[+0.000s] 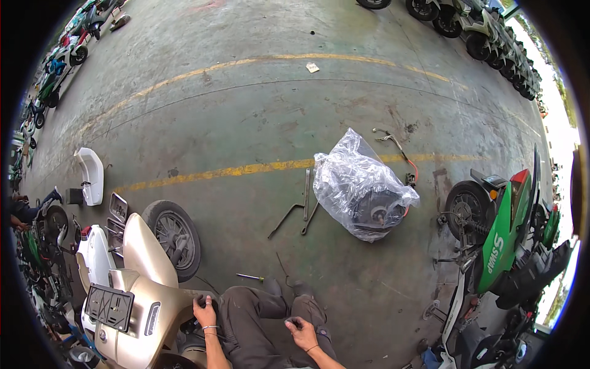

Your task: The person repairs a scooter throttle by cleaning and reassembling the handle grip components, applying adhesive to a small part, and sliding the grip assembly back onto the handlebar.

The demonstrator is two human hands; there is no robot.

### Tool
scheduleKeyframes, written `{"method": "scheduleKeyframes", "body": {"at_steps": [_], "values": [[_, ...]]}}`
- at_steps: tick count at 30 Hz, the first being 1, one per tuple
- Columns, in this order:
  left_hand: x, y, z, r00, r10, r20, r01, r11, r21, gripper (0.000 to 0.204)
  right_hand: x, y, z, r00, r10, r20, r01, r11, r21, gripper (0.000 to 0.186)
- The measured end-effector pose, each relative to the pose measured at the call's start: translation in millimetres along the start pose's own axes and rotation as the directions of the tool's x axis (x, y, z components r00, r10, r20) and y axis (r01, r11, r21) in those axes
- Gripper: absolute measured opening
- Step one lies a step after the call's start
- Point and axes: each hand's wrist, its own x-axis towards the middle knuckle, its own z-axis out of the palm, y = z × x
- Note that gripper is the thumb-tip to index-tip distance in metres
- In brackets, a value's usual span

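Observation:
My left hand (204, 312) is closed at the right edge of a beige scooter's bodywork (141, 323), beside my knee; what its fingers hold is unclear. My right hand (301, 333) is closed over my lap near the right knee, its fingertips around something small and dark. The scooter lies low at the left, with a black plate bracket (109, 306) and a wheel (155, 229). A screwdriver (249, 277) lies on the floor near my feet.
Ahead lie a plastic-wrapped wheel (362, 184), cable (410, 165), bent metal bars (306, 194) and a white panel (92, 175). A green scooter (499, 234) is at right, parked scooters (470, 34) line both sides, and a person (21, 215) is at far left.

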Motion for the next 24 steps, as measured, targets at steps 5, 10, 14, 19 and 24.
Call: {"method": "scheduleKeyframes", "body": {"at_steps": [5, 10, 14, 19, 24], "values": [[89.0, 18.2, -11.6, 0.995, -0.098, 0.034, 0.099, 0.995, -0.018, 0.028, 45.3, -89.9, -75.4, 0.912, 0.075, -0.403, -0.118, 0.99, -0.081, 0.028], [173.2, 57.2, 6.0, 0.807, -0.488, 0.334, 0.581, 0.76, -0.293, 0.031, 85.6, -55.3, -158.5, 0.647, 0.219, -0.73, -0.512, 0.834, -0.204, 0.028], [298.9, 165.4, 7.5, 0.797, -0.461, 0.389, 0.602, 0.653, -0.46, 0.029, 119.2, -205.7, -103.2, 0.704, 0.372, -0.605, -0.618, 0.742, -0.262, 0.034], [452.4, 318.6, -10.6, 0.844, -0.27, 0.464, 0.49, 0.739, -0.462, 0.031, 211.8, -384.0, -35.1, 0.86, 0.145, -0.489, -0.425, 0.733, -0.531, 0.048], [598.9, 498.6, -6.0, 0.881, -0.135, 0.454, 0.359, 0.815, -0.455, 0.033, 371.3, -506.1, -4.2, 0.91, -0.107, -0.401, -0.137, 0.834, -0.534, 0.04]]}}
